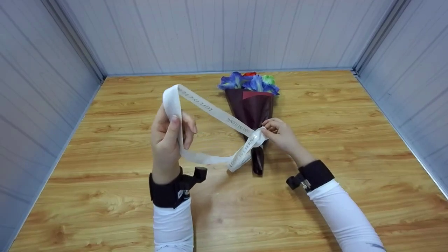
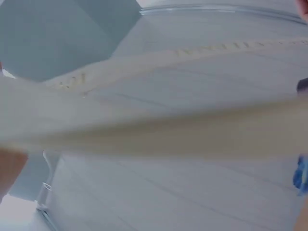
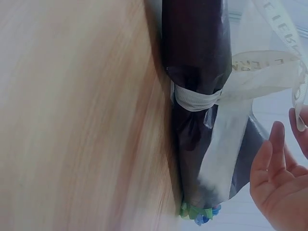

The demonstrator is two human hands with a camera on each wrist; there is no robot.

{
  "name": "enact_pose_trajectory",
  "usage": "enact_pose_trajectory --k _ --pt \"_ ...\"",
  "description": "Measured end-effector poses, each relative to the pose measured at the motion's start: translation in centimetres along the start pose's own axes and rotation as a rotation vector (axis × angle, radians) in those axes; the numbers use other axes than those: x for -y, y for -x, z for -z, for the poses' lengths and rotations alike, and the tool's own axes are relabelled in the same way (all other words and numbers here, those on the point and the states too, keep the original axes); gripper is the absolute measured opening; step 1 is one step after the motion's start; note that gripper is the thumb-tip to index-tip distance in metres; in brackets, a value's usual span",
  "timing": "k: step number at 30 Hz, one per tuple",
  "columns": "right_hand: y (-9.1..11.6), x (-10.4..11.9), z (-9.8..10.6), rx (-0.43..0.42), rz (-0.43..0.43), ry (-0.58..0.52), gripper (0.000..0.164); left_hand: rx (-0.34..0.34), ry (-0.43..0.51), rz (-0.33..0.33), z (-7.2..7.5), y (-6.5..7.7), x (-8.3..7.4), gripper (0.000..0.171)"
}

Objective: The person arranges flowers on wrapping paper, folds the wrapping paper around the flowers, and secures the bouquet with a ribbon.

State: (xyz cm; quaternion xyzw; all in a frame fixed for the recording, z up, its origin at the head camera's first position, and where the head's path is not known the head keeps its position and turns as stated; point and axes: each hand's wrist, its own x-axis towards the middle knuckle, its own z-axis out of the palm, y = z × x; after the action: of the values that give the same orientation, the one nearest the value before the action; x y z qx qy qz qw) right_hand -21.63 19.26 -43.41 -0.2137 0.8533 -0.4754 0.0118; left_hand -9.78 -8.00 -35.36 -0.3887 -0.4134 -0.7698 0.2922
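A bouquet of artificial-looking flowers (image 1: 257,84) in dark maroon wrapping (image 1: 241,105) lies on the wooden table, blooms toward the back wall. White ribbon (image 1: 210,108) printed with lettering is wound around the wrapped stems, as the right wrist view shows at the band (image 3: 197,99). My left hand (image 1: 169,133) holds a wide loop of this ribbon up, left of the bouquet, with the thumb over it. Beside the wrapped stems, my right hand (image 1: 281,134) pinches the ribbon between thumb and finger near its gathered part; the other fingers are loosely bent. Blurred ribbon (image 2: 192,134) crosses the left wrist view.
Pale panelled walls stand at the back (image 1: 210,35) and on both sides of the wooden table (image 1: 224,217). Each wrist wears a black strap with a small camera, the left one (image 1: 164,190) and the right one (image 1: 316,175).
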Motion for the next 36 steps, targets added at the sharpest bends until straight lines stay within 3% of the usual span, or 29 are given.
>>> enact_pose_trajectory --k 7,9,12,14,19,21,23,30,34,36 --pt "0.0 0.1 0.0 0.001 -0.012 0.016 0.015 -0.041 -0.063 -0.118 -2.1 0.5 -1.7 0.023" --pt "0.0 0.1 0.0 0.001 -0.014 0.019 0.015 -0.011 -0.054 -0.139 -2.6 0.7 -1.7 0.020" --pt "-0.1 0.0 0.0 -0.004 -0.017 0.030 0.016 0.065 -0.088 -0.117 -3.2 0.8 -0.9 0.016" --pt "-0.1 0.0 0.0 -0.007 -0.018 0.026 0.017 0.148 -0.133 -0.049 -3.5 0.8 -0.3 0.018" --pt "0.0 0.2 0.0 -0.004 -0.024 0.020 0.020 0.434 -0.291 0.283 -4.6 0.8 0.4 0.026" --pt "0.0 0.2 0.0 -0.007 -0.019 0.019 0.019 0.548 -0.347 0.389 -5.3 0.9 0.6 0.022" --pt "0.0 0.3 0.1 -0.012 -0.013 0.017 0.019 0.661 -0.430 0.439 -5.9 0.9 1.1 0.018" --pt "-0.1 0.4 0.5 -0.011 -0.012 0.036 0.015 1.052 -0.702 0.519 -7.8 1.5 3.7 0.015" --pt "0.0 1.0 0.8 0.002 -0.016 0.039 0.016 1.177 -0.803 0.596 -8.6 2.4 5.3 0.017" --pt "-0.1 1.1 1.0 0.002 -0.013 0.038 0.016 1.185 -0.886 0.624 -9.0 3.0 6.3 0.018"
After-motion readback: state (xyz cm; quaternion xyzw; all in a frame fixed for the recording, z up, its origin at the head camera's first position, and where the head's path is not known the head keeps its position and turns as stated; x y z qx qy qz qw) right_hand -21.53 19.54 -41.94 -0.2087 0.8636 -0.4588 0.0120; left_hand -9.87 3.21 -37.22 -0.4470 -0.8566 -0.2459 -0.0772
